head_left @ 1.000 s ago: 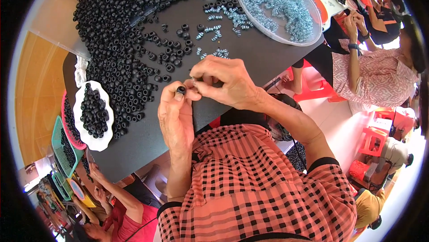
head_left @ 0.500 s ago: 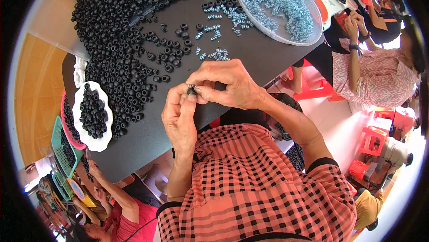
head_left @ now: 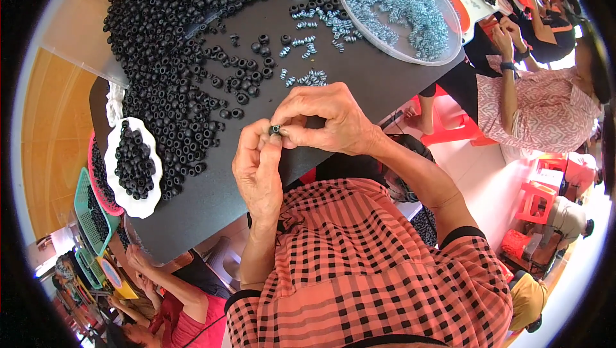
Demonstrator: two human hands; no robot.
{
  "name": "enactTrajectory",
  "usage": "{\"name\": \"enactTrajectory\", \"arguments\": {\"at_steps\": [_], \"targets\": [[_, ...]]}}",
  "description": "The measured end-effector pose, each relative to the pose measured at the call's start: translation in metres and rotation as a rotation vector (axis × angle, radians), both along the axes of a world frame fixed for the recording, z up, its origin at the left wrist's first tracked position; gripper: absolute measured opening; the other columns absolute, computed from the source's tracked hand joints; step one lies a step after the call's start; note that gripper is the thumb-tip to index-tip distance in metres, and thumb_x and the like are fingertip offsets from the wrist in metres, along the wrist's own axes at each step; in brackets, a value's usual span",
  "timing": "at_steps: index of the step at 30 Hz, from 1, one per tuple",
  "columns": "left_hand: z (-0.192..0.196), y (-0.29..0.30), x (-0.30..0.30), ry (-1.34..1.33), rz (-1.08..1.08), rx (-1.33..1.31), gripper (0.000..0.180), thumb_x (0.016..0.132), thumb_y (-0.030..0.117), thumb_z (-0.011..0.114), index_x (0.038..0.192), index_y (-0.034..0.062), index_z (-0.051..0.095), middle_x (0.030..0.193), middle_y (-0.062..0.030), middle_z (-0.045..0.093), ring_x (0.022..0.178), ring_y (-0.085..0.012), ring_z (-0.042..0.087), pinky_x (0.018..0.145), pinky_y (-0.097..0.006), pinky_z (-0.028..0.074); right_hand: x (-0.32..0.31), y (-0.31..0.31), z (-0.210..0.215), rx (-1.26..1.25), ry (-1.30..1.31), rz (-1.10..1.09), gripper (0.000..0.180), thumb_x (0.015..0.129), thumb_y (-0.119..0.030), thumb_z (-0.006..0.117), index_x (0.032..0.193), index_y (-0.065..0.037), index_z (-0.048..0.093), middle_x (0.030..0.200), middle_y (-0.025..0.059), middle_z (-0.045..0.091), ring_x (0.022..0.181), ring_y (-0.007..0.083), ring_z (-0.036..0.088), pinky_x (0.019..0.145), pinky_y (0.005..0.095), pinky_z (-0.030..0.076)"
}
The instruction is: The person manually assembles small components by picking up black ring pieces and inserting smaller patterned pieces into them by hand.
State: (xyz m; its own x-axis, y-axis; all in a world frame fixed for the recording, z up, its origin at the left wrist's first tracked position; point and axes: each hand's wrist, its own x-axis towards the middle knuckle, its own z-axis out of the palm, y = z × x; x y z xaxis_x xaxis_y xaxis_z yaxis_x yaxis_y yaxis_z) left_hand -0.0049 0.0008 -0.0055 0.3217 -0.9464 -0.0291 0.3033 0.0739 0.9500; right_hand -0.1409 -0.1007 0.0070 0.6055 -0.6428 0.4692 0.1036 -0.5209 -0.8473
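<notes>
Over the near edge of the dark table, my two hands meet fingertip to fingertip. My left hand (head_left: 258, 171) is closed, pinching a small round black cap (head_left: 275, 130) between thumb and fingers. My right hand (head_left: 328, 123) is closed on the same cap from the other side. A light metallic ring shows in the cap's opening; the fingers partly hide it. Just beyond my right hand lie several loose metal coil springs (head_left: 313, 78). A large pile of black caps (head_left: 167, 59) covers the left of the table.
A clear plastic bowl (head_left: 444, 59) of springs stands at the back right. At the left, a white scalloped dish (head_left: 135, 205) holds black caps, beside a pink basket (head_left: 108, 200) and a green basket (head_left: 82, 203). Other people sit at both sides; a red stool (head_left: 536, 200) stands right.
The cap has turned slightly between my fingertips, so its opening with the metallic ring now shows more plainly. Both hands stay in nearly the same place.
</notes>
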Motion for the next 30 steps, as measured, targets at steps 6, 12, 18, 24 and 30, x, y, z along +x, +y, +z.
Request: {"name": "enactTrajectory", "arguments": {"at_steps": [6, 12, 18, 24, 30], "targets": [[0.001, 0.001, 0.0, -0.039, 0.003, 0.022, 0.017, 0.095, 0.003, 0.05, 0.108, -0.0028, 0.058, 0.096, -0.0019, 0.059, 0.085, -0.0051, 0.053, 0.079, -0.02, 0.044, 0.001, 0.003, 0.005, 0.0, 0.004, -0.033, 0.013, 0.074, 0.004, 0.069, 0.086, -0.001, 0.064, 0.079, 0.0058, 0.065, 0.065, 0.0112, 0.064, 0.057, 0.0232, 0.051], [0.014, -0.004, -0.006, 0.033, 0.015, -0.003, 0.012, 0.093, 0.004, 0.051, 0.102, -0.0019, 0.058, 0.082, -0.0022, 0.062, 0.075, -0.0052, 0.055, 0.074, -0.019, 0.042, -0.001, 0.002, 0.004, 0.057, -0.026, -0.079, 0.014, 0.074, 0.006, 0.067, 0.085, -0.003, 0.064, 0.078, 0.0054, 0.066, 0.067, 0.0138, 0.063, 0.06, 0.0247, 0.051], [0.008, -0.005, -0.003, 0.077, -0.007, -0.033, 0.014, 0.094, 0.004, 0.05, 0.104, -0.0019, 0.057, 0.081, -0.0056, 0.064, 0.077, -0.0074, 0.057, 0.077, -0.021, 0.043, -0.001, 0.0, 0.003, 0.019, -0.064, -0.028, 0.015, 0.075, 0.004, 0.067, 0.089, -0.002, 0.068, 0.082, 0.0068, 0.067, 0.073, 0.0163, 0.065, 0.062, 0.0265, 0.051], [0.008, -0.004, -0.003, 0.035, -0.018, -0.023, 0.015, 0.094, 0.004, 0.05, 0.106, -0.0017, 0.057, 0.083, -0.0045, 0.064, 0.077, -0.0064, 0.057, 0.076, -0.02, 0.043, -0.001, -0.001, 0.002, 0.011, -0.047, -0.032, 0.014, 0.076, 0.003, 0.068, 0.089, -0.002, 0.067, 0.084, 0.0074, 0.067, 0.073, 0.0163, 0.065, 0.063, 0.0267, 0.052], [0.009, -0.001, -0.002, -0.004, -0.048, -0.018, 0.015, 0.096, 0.004, 0.048, 0.105, -0.0025, 0.058, 0.092, -0.0035, 0.059, 0.083, -0.0094, 0.055, 0.081, -0.025, 0.046, 0.0, 0.003, 0.001, 0.068, -0.046, -0.041, 0.013, 0.076, 0.005, 0.068, 0.087, -0.001, 0.066, 0.083, 0.0075, 0.067, 0.07, 0.0157, 0.065, 0.061, 0.0262, 0.051]]}}
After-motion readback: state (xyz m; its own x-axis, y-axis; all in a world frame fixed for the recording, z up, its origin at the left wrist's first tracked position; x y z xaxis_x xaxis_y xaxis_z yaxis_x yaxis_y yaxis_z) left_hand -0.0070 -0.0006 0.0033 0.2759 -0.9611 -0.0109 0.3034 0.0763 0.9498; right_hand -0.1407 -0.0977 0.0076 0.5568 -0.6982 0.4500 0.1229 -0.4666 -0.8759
